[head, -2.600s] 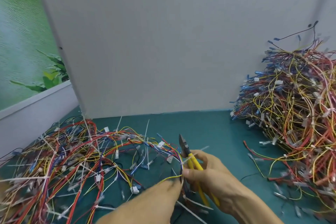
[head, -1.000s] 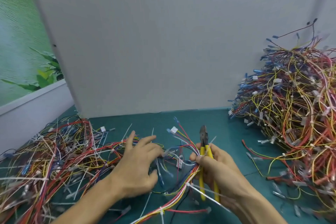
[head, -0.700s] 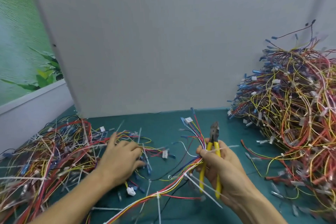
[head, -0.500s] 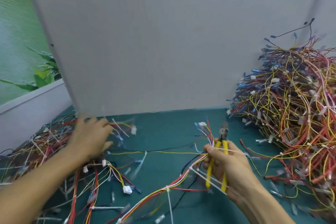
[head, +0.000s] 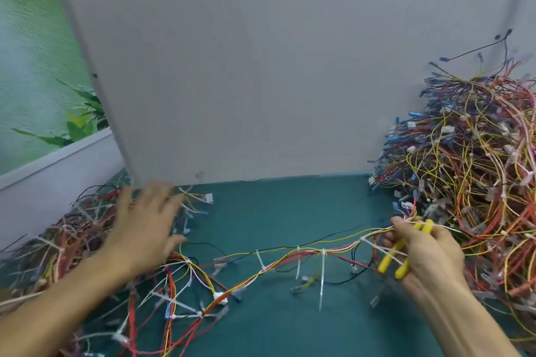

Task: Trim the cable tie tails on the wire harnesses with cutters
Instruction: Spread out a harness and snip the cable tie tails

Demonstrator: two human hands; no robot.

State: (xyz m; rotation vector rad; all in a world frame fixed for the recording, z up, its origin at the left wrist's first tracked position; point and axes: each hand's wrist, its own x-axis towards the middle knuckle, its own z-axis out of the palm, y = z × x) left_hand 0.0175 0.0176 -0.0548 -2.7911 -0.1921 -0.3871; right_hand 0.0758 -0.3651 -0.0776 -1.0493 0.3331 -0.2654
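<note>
Wire harness (head: 342, 246): strung from the right hand leftward to below the left forearm, over the teal mat (head: 290, 211); long white cable tie tails (head: 321, 281) hang from it.
Right hand (head: 423, 252): clenched round the yellow-handled cutters (head: 390, 259) and the harness end.
Left hand (head: 145, 229): fingers spread, blurred, over the left heap of harnesses (head: 58, 246).
Larger heap (head: 470, 168): just beyond the right hand.

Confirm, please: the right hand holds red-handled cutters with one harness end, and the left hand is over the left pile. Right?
No: the head view shows the cutters have yellow handles, not red. The right hand does hold them with one harness end, and the left hand is over the left pile.
</note>
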